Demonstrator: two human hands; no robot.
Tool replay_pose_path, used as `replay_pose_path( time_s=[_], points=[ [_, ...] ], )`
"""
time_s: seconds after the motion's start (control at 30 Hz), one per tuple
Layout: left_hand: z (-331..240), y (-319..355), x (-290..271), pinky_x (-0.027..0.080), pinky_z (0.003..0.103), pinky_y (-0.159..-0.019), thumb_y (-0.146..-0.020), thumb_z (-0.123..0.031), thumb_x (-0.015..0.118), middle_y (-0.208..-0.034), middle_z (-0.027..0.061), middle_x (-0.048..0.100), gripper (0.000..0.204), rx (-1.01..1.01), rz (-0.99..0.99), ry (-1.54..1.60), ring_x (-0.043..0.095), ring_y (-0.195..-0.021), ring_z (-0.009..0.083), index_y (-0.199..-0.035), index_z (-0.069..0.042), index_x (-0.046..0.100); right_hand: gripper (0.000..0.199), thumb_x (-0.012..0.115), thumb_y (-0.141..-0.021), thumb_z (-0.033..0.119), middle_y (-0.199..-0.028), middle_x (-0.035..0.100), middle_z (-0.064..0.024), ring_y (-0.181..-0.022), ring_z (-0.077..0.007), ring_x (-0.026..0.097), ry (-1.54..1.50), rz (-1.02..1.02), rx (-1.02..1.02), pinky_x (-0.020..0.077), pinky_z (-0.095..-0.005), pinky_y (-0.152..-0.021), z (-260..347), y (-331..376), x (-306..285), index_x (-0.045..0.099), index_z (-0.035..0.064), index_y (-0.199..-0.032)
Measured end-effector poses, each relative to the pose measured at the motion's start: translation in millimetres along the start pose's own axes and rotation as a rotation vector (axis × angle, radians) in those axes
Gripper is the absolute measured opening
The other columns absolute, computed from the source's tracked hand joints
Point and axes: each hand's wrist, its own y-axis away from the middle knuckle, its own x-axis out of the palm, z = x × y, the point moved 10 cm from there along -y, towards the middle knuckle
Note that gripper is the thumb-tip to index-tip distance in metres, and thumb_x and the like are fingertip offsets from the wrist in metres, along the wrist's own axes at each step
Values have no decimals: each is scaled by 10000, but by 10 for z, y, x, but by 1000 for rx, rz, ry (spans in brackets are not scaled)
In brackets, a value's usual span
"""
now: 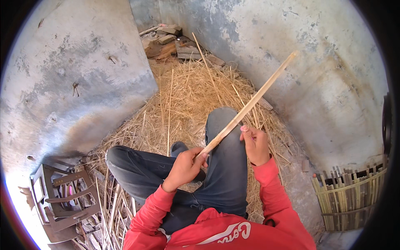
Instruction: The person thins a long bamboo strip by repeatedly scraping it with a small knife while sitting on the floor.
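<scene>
A long, pale wooden strip point(254, 101), probably split bamboo, slants up and to the right across my raised right knee. My left hand point(186, 167) is closed around its lower end, with the thumb along the strip. Just beside the strip, over the right thigh, my right hand point(255, 143) is curled shut with its thumb up. A small dark tip shows between that thumb and the strip, but most of what the fingers hold is hidden. My legs point(227, 166) in dark jeans are folded beneath both hands.
Straw-like shavings point(187, 100) and loose strips cover the floor ahead. Bricks and rubble point(187, 50) lie in the far corner. A brown frame point(68, 196) stands at the lower left, a slatted basket point(352, 200) at the lower right. Worn walls point(325, 83) rise on both sides.
</scene>
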Motion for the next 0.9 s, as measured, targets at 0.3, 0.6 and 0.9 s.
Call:
replay_pose_path(
  time_s=[0.3, 0.6, 0.9],
  points=[
    [-3, -114, 149, 549, 282, -780, -1120, -245, 461, -1073, 94, 736, 333, -48, 39, 400, 700, -858, 147, -1235, 24, 620, 395, 821, -885, 95, -826, 722, -142, -696, -93, 678, -441, 85, 170, 519, -238, -581, 128, 215, 299, 438, 66, -795],
    [-492, -154, -32, 502, 322, -966, -1086, -170, 525, -1317, 157, 629, 298, 315, -259, 192, 623, -1180, 211, -1221, 46, 679, 430, 791, -856, -67, -1013, 726, -246, -850, -185, 757, -633, -4, 142, 600, -245, -648, 207, 291, 530, 390, 61, -771],
    [-461, -250, -85, 436, 364, -1079, -1074, -136, 523, -1477, 142, 444, 276, 370, -300, 477, 537, -1295, 245, -1225, 28, 686, 426, 748, -868, -117, -1091, 702, -272, -968, -217, 735, -831, -113, 112, 643, -308, -757, 295, 260, 581, 378, 66, -760]
  ],
)
